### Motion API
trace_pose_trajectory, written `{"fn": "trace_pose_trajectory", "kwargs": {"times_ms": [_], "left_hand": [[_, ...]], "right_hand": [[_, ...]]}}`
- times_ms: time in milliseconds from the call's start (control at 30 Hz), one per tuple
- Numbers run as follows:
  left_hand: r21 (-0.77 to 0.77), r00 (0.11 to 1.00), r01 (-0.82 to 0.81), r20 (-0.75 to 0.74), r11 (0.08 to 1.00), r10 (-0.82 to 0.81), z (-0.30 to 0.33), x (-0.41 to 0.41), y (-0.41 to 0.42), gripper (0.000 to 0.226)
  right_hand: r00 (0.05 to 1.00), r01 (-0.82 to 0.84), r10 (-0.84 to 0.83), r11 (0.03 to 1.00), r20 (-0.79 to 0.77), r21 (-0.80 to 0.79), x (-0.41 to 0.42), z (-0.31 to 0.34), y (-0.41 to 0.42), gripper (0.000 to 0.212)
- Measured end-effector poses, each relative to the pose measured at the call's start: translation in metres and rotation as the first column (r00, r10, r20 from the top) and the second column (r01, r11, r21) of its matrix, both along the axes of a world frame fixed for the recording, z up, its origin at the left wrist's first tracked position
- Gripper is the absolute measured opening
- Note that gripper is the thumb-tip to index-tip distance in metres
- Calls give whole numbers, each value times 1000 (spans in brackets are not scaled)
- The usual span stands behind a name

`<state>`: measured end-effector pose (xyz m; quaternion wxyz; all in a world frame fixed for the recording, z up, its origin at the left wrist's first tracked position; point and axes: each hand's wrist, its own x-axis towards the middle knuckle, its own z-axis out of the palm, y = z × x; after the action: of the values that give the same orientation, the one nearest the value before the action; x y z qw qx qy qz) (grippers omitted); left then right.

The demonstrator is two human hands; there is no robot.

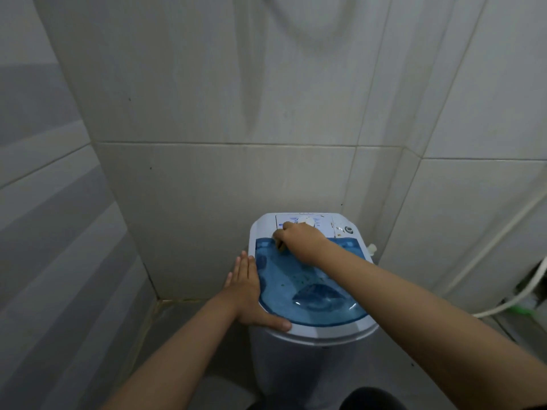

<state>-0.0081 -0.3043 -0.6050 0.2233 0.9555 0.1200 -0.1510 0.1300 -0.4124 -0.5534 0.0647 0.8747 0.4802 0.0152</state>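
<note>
A small white washing machine (307,368) with a see-through blue lid (313,294) stands in a tiled corner, dial (307,221) at its back and hose (509,303) far right, left hand (245,291) flat on its left rim, grip wide, right hand (299,239) curled at the lid's back edge, its hold unclear.

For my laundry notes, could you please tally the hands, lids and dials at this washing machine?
Hands: 2, left hand and right hand
blue lid: 1
white dial: 1
Total: 4
</note>
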Motion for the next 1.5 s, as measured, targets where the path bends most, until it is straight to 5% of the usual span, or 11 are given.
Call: {"fn": "trace_pose_trajectory", "kwargs": {"times_ms": [167, 367, 733, 867, 1067, 1367, 1500], "left_hand": [[4, 1000, 14, 4, 1000, -14, 0, -1, 0, 161], [-2, 1000, 16, 8, 1000, -16, -1, 0, 1, 161], [-1, 1000, 18, 14, 1000, -18, -4, 1, 2, 161], [-1, 1000, 18, 20, 1000, -18, -4, 0, 2, 161], [-11, 1000, 12, 16, 1000, -12, -4, 0, 2, 162], [-17, 1000, 9, 22, 1000, -9, -2, -1, 1, 170], [-27, 999, 16, 28, 1000, -15, -2, -1, 1, 171]], "right_hand": [[975, 43, -57, 997, -216, -68, 18, 45, -12, 41], [987, 148, -134, 974, -92, 171, 64, 54, -1, 34], [952, 220, -181, 965, -248, 140, 77, 20, 7, 37], [967, 196, -159, 964, -198, 181, 68, 19, -5, 40], [987, 123, -138, 979, 84, 163, 37, -6, -23, 36], [982, 66, -78, 995, 174, 74, 15, -14, -30, 32], [997, 77, -77, 997, 31, 10, 16, -6, -26, 30]]}}
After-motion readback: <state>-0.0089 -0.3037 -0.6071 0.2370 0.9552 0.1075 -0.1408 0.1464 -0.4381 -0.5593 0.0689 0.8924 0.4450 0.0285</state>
